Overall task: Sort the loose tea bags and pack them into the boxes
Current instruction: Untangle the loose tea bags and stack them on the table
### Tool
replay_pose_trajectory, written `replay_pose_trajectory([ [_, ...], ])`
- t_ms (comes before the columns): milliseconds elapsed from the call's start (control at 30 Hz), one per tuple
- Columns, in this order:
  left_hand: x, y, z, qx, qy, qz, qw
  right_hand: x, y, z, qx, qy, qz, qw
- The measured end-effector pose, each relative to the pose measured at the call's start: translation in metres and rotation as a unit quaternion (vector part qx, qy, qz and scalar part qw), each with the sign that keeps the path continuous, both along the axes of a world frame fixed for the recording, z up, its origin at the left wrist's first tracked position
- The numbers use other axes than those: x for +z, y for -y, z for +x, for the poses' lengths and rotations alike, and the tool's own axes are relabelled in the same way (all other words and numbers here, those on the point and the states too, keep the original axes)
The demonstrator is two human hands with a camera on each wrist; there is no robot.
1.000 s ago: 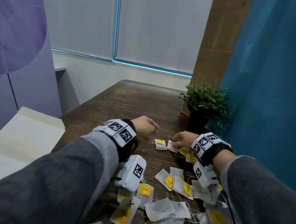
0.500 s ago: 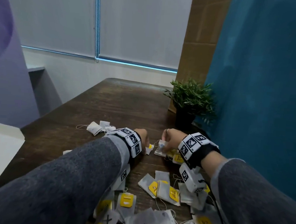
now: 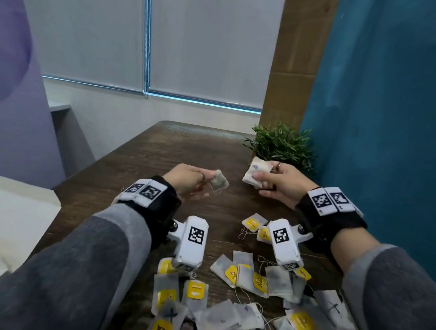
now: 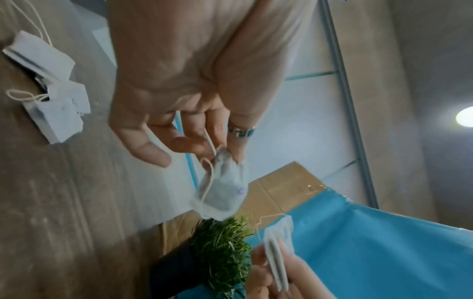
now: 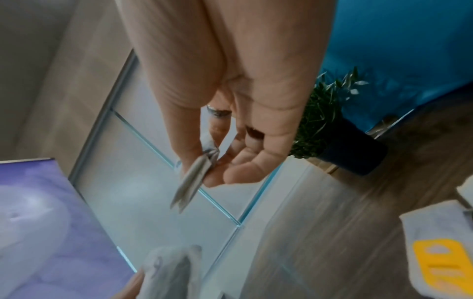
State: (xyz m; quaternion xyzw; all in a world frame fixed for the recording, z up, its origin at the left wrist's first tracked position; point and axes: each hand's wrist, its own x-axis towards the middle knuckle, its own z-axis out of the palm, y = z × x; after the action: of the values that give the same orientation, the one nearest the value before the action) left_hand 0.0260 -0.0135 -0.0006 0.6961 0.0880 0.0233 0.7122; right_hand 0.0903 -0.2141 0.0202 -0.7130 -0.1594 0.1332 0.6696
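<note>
Over wooden table (image 3: 145, 165), left hand (image 3: 185, 182) and right hand (image 3: 279, 184) pinch tea bags (image 3: 219, 182)

Both forearms reach forward in grey sleeves, each wrist wrapped in a black band carrying white marker blocks. The left hand (image 3: 189, 182) is raised, thumb and ringed forefinger closed together in a pinch, the remaining fingers (image 4: 143, 141) loosely spread below. The right hand (image 3: 281, 184) is level with it and a little apart, its thumb pressed toward its curled fingers (image 5: 238, 172), a ring on one.
</note>
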Motion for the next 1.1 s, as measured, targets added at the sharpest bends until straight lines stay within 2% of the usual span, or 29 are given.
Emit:
replay_pose_trajectory([
  [167,0.004,-0.001,-0.038,0.056,0.029,-0.043,0.997,0.006,-0.007,-0.021,0.063,-0.006,0.038,0.997],
  [300,-0.003,0.004,-0.055,0.057,0.076,-0.14,0.986,0.001,-0.018,-0.04,0.13,-0.019,0.045,0.99],
  [433,-0.006,0.005,-0.06,0.086,0.078,-0.129,0.985,-0.003,-0.026,-0.052,0.173,-0.037,0.05,0.983],
  [633,-0.011,0.002,-0.067,0.079,0.083,-0.021,0.993,-0.004,-0.032,-0.057,0.168,-0.054,0.025,0.984],
  [767,-0.011,0.001,-0.072,0.042,0.064,-0.011,0.997,-0.007,-0.037,-0.058,0.157,-0.058,0.006,0.986],
  [900,-0.017,0.0,-0.075,0.006,0.075,0.005,0.997,-0.012,-0.042,-0.06,0.127,-0.02,-0.032,0.991],
  [1000,-0.021,0.002,-0.075,0.033,0.106,0.0,0.994,-0.012,-0.041,-0.059,0.086,0.017,-0.06,0.994],
  [1100,-0.025,0.001,-0.074,0.061,0.125,-0.003,0.99,-0.008,-0.037,-0.053,0.07,0.015,-0.02,0.997],
])
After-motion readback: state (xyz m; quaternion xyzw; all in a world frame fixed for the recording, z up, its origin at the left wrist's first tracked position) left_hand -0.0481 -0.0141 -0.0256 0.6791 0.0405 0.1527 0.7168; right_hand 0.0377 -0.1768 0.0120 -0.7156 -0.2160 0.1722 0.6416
